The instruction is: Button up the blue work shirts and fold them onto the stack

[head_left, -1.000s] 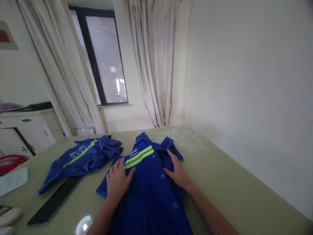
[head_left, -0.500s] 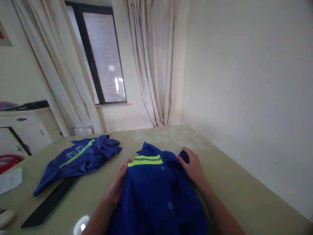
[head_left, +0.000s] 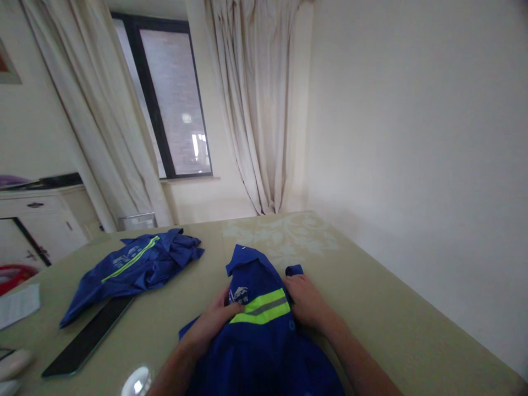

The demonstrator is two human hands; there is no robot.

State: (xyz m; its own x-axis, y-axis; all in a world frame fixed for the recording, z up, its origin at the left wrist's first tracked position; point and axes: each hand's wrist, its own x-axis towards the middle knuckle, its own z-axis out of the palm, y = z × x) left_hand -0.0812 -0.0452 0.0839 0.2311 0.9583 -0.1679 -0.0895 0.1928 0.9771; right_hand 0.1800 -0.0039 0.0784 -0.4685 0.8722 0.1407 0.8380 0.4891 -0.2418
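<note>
A dark blue jacket (head_left: 264,346) with a yellow-green and grey stripe, a button and a small white print lies at the table's near middle, its collar pointing away from me. My left hand (head_left: 212,322) grips its left side, thumb on top beside the stripe. On the right side, my right hand (head_left: 307,302) has its fingers closed on the cloth beside the stripe, with a bit of blue fabric poking out beyond them. A second blue garment (head_left: 140,264) with a similar stripe lies crumpled to the left, apart from both hands.
A long black flat object (head_left: 88,341) lies partly under the second garment. Papers (head_left: 20,305), a white object (head_left: 14,363) and a shiny round item (head_left: 137,380) are on the left of the table (head_left: 396,324). A wall borders its right side.
My left hand has shifted right and its thumb now lies over the jacket. My right hand has moved left and down. The collar and stripe have turned, and the white print now shows.
</note>
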